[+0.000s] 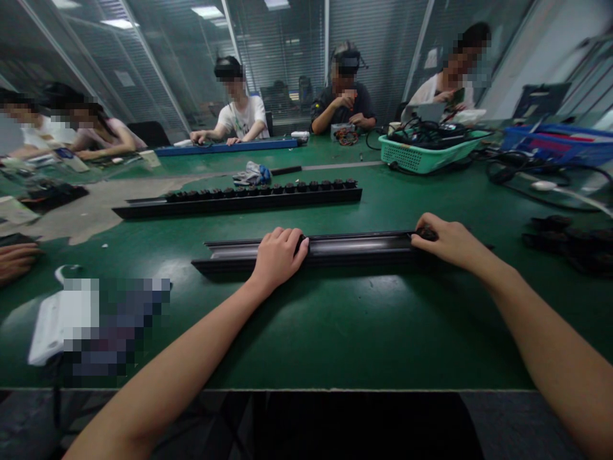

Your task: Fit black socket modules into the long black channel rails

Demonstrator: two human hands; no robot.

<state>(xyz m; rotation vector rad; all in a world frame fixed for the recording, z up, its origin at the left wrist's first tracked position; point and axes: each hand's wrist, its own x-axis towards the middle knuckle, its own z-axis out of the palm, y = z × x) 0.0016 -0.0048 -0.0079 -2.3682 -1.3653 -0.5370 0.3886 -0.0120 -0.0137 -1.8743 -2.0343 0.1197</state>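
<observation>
A long black channel rail [359, 248] lies across the green table in front of me, its inner groove shiny. My left hand [280, 259] is closed over the rail left of its middle, its thumb and fingers around a small black part [300, 243] that is mostly hidden. At the rail's right end my right hand [443, 241] pinches another small black part [426, 232], partly covered by the fingers. Farther back, a second black rail [239, 207] carries a row of several small black pieces [287, 188].
Loose black parts [575, 243] lie at the right. A green basket [416, 160] with cables stands behind, near a blue basket [555, 144]. Gloves [251, 174] lie beyond the second rail. At left are a white device [62, 322] and another person's hand [16, 259]. Several people sit opposite.
</observation>
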